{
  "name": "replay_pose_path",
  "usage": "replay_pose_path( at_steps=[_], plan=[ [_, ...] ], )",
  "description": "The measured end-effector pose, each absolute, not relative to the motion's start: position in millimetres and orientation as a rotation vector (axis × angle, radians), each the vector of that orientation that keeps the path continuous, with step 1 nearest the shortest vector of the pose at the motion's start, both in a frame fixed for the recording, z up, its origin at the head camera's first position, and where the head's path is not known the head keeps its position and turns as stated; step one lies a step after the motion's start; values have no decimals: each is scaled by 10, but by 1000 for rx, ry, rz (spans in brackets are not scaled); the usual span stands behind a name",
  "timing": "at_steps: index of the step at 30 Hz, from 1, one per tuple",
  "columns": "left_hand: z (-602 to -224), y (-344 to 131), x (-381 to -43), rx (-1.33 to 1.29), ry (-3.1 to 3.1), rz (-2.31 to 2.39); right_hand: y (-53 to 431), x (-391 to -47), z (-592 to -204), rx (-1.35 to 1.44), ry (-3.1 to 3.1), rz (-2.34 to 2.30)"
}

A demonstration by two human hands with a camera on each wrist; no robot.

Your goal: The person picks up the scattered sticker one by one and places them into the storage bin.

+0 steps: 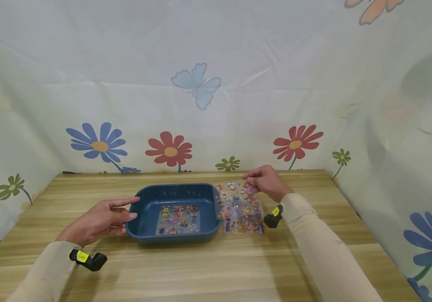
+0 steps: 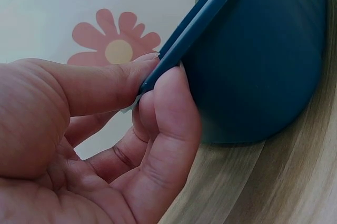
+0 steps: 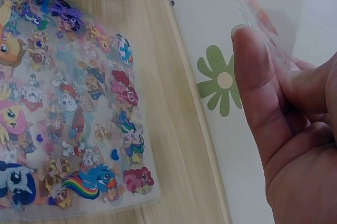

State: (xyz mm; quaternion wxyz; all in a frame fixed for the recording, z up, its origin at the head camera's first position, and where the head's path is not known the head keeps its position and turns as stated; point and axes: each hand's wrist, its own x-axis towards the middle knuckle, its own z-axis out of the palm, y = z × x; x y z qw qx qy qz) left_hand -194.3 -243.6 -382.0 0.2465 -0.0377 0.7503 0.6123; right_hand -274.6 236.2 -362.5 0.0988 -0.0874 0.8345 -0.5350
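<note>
Nearest, over the front part of the desk (image 1: 186,268), two cream sleeves (image 1: 42,272), each with a black piece (image 1: 97,261) and a yellow tag by the wrist. Then, toward the left edge of the desk, the left hand (image 1: 97,222), pinching the left rim of a blue tub (image 1: 170,240) between thumb and fingers (image 2: 179,108). Resting on the desk with that tub, just past its right rim, a pile of see-through picture sheets (image 1: 242,222), full of little ponies and pups. Inside the tub, on the bottom, one flat sheet (image 1: 178,220) with bright pictures. Over the pile, up near the back edge of the desk, the right hand (image 1: 270,182), pinching a lifted sheet (image 1: 235,191) by its far right part, close to the tub; cannot tell if touching the rim or not. Behind the back edge, a pale cloth (image 1: 276,50) with a blue flower (image 1: 100,145) toward the back left corner, two red flowers (image 1: 170,152) farther right and, higher up, a light blue butterfly (image 1: 199,86).
</note>
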Motion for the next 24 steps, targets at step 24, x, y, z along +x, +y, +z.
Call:
replay_pose_path(
  at_steps=[24],
  plan=[
    [-3803, -2422, -1933, -117, 2042, 1676, 2268, -2765, -3617, -273, 2445, -1605]
  ],
)
